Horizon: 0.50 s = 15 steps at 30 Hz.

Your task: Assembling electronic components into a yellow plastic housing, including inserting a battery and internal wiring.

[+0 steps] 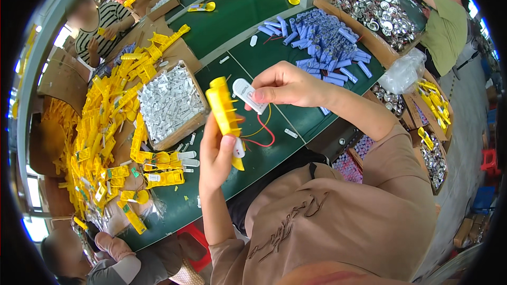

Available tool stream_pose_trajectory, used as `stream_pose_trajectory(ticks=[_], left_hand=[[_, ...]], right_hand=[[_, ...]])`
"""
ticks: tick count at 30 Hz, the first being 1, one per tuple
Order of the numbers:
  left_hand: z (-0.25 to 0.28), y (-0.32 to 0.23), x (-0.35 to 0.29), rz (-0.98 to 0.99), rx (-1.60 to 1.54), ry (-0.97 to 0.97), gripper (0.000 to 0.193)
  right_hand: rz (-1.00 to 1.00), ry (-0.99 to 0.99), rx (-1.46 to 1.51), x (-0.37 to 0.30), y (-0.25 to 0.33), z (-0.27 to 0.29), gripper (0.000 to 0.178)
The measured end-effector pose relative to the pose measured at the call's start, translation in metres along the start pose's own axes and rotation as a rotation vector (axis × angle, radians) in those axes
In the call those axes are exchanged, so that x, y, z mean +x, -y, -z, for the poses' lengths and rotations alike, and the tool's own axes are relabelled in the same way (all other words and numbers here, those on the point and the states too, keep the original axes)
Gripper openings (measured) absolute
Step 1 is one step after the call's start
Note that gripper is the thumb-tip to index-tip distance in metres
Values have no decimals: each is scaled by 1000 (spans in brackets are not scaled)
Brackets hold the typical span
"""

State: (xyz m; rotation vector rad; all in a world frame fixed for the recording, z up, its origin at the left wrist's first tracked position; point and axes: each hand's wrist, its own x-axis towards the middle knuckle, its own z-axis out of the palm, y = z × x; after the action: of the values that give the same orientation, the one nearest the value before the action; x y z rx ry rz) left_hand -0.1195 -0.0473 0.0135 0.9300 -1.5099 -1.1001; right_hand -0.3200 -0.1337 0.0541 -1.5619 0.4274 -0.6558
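Note:
My left hand (215,157) is closed round a yellow plastic housing (224,106), held upright and tilted above the green bench. A small white part (239,148) sits at the housing's lower end. Just to the right, my right hand (280,88) pinches a white oblong plate (249,95) with a rounded end. A red wire (266,136) and a yellow wire loop between the plate and the housing. The plate and the housing stand apart by a narrow gap. My left fingertips behind the housing are partly hidden.
A carton of small white parts (171,106) stands left, beside heaped yellow housings (100,142). Blue-wrapped cylindrical cells (325,39) lie at the far right of the bench. Beyond them is a carton of shiny reflector cups (377,13). Other people sit at left, lower left and upper right.

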Motion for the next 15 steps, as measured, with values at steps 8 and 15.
stream_pose_trajectory(ticks=[8,15], left_hand=[[-16,2,0,2,172,-53,54],[-18,0,-10,69,405,-53,57]], right_hand=[[15,-163,210,6,-19,-10,32],[418,-587,-271,25,-43,-21,39]])
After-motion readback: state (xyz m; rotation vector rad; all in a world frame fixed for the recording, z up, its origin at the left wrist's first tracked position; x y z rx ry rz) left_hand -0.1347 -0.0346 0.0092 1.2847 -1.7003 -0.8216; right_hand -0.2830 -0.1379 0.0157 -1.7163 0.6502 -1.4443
